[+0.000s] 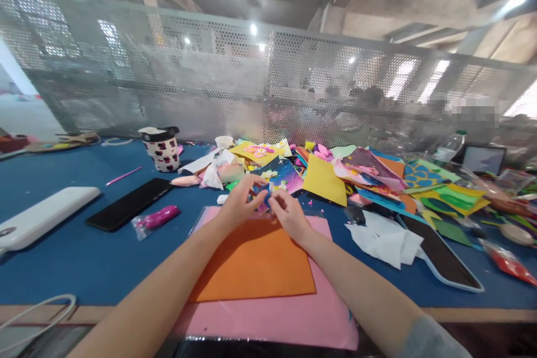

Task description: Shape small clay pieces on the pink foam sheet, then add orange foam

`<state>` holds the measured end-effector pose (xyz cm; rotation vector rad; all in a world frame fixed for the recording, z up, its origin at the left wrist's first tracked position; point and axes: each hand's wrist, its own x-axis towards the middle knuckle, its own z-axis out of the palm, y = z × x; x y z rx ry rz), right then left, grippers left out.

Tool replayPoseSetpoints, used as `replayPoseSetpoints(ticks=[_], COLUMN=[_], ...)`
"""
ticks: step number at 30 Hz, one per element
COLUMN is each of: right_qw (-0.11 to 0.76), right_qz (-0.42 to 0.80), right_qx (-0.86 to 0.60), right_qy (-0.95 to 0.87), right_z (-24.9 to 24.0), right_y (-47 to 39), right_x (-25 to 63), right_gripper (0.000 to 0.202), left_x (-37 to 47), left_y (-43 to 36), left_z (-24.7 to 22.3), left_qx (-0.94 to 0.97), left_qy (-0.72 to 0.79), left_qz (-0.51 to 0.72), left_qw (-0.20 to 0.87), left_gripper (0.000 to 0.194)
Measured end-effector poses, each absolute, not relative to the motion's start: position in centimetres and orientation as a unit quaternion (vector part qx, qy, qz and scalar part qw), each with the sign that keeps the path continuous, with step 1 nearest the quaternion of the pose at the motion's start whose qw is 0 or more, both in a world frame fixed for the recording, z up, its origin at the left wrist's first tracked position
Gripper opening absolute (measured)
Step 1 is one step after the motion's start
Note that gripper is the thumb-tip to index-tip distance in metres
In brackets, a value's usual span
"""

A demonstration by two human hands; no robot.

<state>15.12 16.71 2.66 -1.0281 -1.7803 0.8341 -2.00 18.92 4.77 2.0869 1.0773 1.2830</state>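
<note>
Both hands meet above the far edge of an orange sheet [255,263], which lies on a larger pink sheet [268,321]. Between the fingertips is a small blue lump [267,194], perhaps with clear wrapping; its exact kind is too small to make out. My left hand [242,198] pinches it from the left with bent fingers. From the right, my right hand [290,212] closes thumb and fingers on it. Just behind the hands lies a dark blue and purple decorated sheet [289,170], partly hidden by the fingers.
Coloured sheets, including a yellow one [325,179], pile up behind. To the left are a spotted cup [163,151], a black phone-like slab [130,204], a magenta packet [157,221] and a white device [50,215]. White tissue [384,238] and a phone [444,254] lie right.
</note>
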Motion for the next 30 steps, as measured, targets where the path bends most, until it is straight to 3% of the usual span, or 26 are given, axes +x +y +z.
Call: replayPoseSetpoints(ticks=[8,20,30], right_qw=[0.5,0.542,0.539], right_qz=[0.456,0.485,0.49], right_qx=[-0.345,-0.322,-0.315], right_qy=[-0.65,-0.606,-0.608], right_z=[2.2,2.0,1.5], right_y=[17.0,17.4,17.8], right_x=[14.7,14.9,15.0], right_gripper=[0.025,0.03,0.03], left_x=[-1.2,-1.0,-1.2], left_y=[18.6,18.5,18.4], left_z=[4.3,4.0,4.0], left_qx=[0.796,0.711,0.687], left_qy=[0.34,0.345,0.348], left_qz=[0.4,0.431,0.441], left_qw=[0.3,0.436,0.461], left_gripper=[0.038,0.055,0.037])
